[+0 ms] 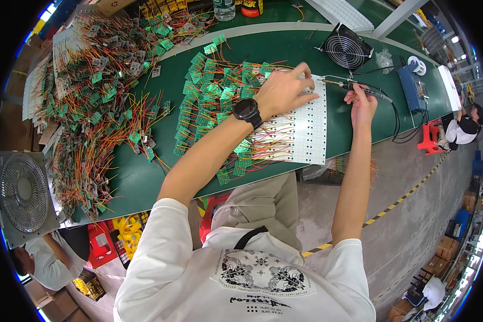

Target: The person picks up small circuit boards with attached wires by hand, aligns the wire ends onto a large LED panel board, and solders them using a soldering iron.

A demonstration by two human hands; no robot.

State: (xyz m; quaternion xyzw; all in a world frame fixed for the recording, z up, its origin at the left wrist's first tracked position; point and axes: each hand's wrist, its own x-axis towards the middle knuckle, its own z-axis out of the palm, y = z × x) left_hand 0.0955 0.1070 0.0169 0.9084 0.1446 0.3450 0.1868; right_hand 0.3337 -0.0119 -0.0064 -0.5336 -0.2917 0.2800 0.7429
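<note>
My right hand (pixel 363 105) is closed round the handle of a soldering iron (pixel 378 94). Its metal tip points left, toward the upper right corner of a white perforated board (pixel 311 140). Over the upper part of that board is my left hand (pixel 285 92), a black watch on its wrist. Its thumb and fingers are apart, and I see nothing held between them, though some fingertips are blurred. Rows of small green circuit boards (pixel 204 115) lie along the board's left side, their red and yellow wires (pixel 273 140) running across it.
A big heap of wired circuit boards (pixel 99 80) covers the table's left. At the back stand a black fan (pixel 346 49) and a bottle (pixel 224 9). A blue box-shaped unit (pixel 411 88) with a solder spool (pixel 416 66) is at right. A grey fan (pixel 24 193) stands far left.
</note>
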